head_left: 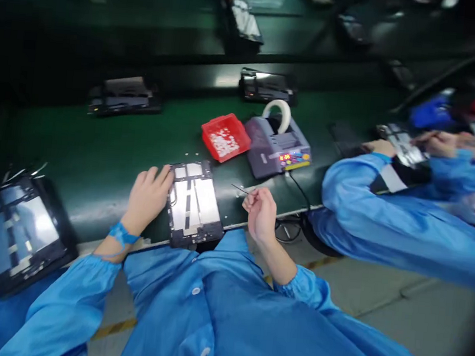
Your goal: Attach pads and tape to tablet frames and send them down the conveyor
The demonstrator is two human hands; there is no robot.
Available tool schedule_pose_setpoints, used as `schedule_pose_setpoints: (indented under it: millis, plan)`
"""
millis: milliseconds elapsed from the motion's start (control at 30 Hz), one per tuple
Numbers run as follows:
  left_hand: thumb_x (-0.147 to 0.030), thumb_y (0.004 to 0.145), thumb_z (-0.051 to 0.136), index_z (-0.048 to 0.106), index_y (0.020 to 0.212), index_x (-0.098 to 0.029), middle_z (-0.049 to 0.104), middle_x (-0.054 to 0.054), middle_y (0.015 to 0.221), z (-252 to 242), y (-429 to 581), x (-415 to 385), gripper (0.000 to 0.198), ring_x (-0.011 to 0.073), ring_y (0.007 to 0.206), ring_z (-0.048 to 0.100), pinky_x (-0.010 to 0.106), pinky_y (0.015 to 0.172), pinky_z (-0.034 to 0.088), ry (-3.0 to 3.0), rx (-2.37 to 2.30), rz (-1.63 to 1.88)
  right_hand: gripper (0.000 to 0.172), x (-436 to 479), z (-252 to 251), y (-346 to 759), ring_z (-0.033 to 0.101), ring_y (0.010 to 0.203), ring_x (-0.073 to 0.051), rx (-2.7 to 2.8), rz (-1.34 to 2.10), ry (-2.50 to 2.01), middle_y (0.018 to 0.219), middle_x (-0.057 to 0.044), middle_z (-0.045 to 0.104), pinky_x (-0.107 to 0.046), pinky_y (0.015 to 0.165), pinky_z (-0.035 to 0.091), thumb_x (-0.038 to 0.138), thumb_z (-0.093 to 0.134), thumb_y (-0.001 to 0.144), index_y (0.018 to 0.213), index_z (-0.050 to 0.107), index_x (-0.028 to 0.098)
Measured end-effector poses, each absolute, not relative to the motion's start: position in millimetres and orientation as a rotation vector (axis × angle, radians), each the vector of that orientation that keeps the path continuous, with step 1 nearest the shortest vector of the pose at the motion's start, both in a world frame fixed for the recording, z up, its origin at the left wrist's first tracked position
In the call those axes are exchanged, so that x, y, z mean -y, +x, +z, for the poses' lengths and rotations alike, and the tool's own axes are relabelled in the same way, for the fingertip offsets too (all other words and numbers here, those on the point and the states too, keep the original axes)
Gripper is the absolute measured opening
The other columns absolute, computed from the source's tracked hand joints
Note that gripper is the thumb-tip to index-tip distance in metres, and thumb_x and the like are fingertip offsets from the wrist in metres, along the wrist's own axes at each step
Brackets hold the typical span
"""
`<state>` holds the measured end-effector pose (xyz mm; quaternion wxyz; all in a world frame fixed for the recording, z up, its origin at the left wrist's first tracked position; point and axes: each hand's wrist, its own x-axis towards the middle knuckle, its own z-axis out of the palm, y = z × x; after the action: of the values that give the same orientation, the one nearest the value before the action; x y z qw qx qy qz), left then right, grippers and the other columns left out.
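Observation:
An opened tablet (pixel 196 202) with shiny silver battery cells lies at the bench's front edge, before my body. My left hand (pixel 149 195) rests at its upper left side, fingers apart and touching the edge; a blue band circles that wrist. To the right of the tablet, my right hand (pixel 262 210) is closed in a pinch. From its fingers a thin, dark, pointed pair of tweezers (pixel 240 189) sticks out to the left, apart from the tablet. Small white bits lie on the bench nearby.
A red tray (pixel 226 138) of small white pieces stands beyond the tablet, beside a tape dispenser (pixel 280 143) with a lit display. More opened devices (pixel 124 96) lie farther back. Another opened tablet (pixel 25 226) is at left. A co-worker's sleeve (pixel 356 194) is close at right.

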<state>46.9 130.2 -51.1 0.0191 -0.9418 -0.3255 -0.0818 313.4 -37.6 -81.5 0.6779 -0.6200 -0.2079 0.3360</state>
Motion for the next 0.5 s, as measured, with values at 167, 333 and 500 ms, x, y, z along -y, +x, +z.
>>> schedule_pose_setpoints:
  millis: [167, 333, 500]
  plan:
    - [-0.018, 0.107, 0.040, 0.067, 0.135, -0.033, 0.073, 0.004, 0.154, -41, 58, -133, 0.042, 0.0407, 0.146, 0.061, 0.062, 0.110, 0.052, -2.960, 1.043, -0.445, 0.060, 35, -84, 378, 0.049, 0.060, -0.013, 0.227, 0.676, -1.332, 0.074, 0.004, 0.051, -0.024, 0.053, 0.039, 0.083, 0.067, 0.087, 0.094, 0.048, 0.027]
    - [-0.011, 0.102, 0.046, 0.073, 0.127, -0.018, 0.075, 0.019, 0.145, -46, 65, -117, 0.037, 0.0428, 0.130, 0.067, 0.061, 0.102, 0.055, -2.903, 1.090, -0.255, 0.048, 31, -81, 398, 0.051, 0.063, -0.017, 0.266, 0.497, -1.488, 0.075, 0.001, 0.053, -0.034, 0.058, 0.043, 0.070, 0.074, 0.077, 0.087, 0.050, 0.029]
    - [-0.007, 0.101, 0.050, 0.074, 0.136, -0.013, 0.073, 0.017, 0.154, -70, 58, -112, 0.043, 0.0382, 0.130, 0.065, 0.056, 0.105, 0.054, -2.915, 1.214, -0.293, 0.033, 51, -59, 393, 0.043, 0.062, -0.027, 0.455, 0.128, -1.601, 0.067, -0.003, 0.045, -0.051, 0.066, 0.038, 0.051, 0.071, 0.074, 0.075, 0.044, 0.033]
